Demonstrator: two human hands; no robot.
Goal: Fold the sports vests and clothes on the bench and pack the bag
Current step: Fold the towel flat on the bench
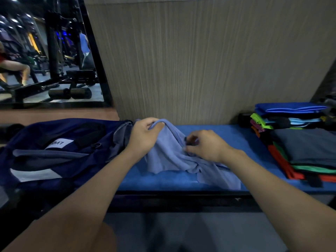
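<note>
Both hands grip a light-blue garment (174,157) on the blue bench (227,135): left hand (143,137) bunching its upper edge, right hand (205,146) pinching a fold. Soft, limp cloth, probably best held by its edges.

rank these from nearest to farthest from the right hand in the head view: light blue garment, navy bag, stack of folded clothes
1. light blue garment: pinched in the right hand, mid-bench.
2. stack of folded clothes: on the bench, off to the right.
3. navy bag: far left, beyond the left hand.
</note>
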